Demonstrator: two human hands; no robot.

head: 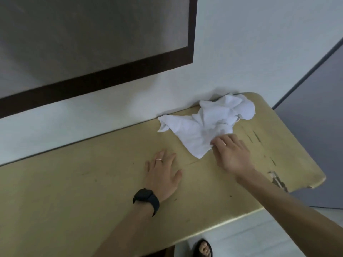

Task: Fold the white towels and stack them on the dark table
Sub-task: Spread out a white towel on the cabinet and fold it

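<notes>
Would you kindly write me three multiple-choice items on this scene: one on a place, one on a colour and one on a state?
1. Where do the white towels lie on the table?
A. far right end, by the wall
B. near left edge
C. hanging off the front

2. What colour is the watch on the left wrist?
A. white
B. black
C. red

3. What is the right hand doing?
A. lying flat on the table
B. pinching the towels' near edge
C. hovering clear

Key: 1 A, the crumpled heap sits against the wall; 2 B, its band is black; 3 B, its fingers curl on the cloth, while the left hand lies flat.
</notes>
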